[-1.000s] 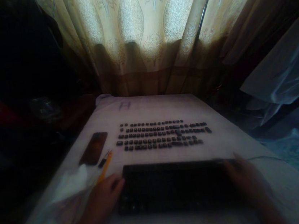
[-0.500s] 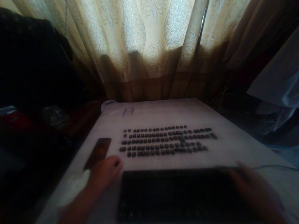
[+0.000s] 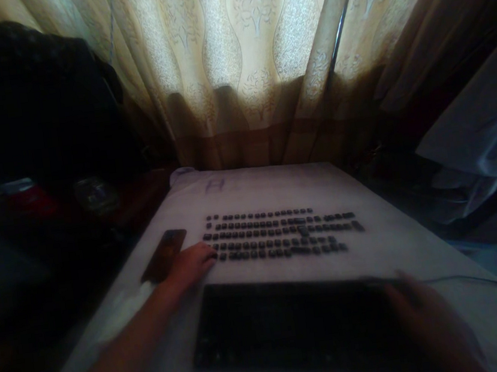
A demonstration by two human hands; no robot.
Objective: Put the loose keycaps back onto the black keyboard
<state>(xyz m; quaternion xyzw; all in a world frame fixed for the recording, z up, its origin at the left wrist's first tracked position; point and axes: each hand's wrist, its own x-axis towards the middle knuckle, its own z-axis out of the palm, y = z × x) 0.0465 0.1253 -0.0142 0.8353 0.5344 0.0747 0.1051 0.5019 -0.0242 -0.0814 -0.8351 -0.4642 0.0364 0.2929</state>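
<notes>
Lying beside the left grip (image 3: 191, 263): dark keycaps (image 3: 270, 233).

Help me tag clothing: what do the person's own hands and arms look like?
The left hand is ungloved; the left forearm shows no sleeve. The right hand also looks ungloved, though blurred. Any rings or markings are too unclear to tell.

Beyond the black keyboard (image 3: 293, 325) are black keycaps (image 3: 278, 232), a brownish phone (image 3: 165, 253) leftward, and cream, tree-patterned curtains (image 3: 255, 58) farthest behind.
</notes>
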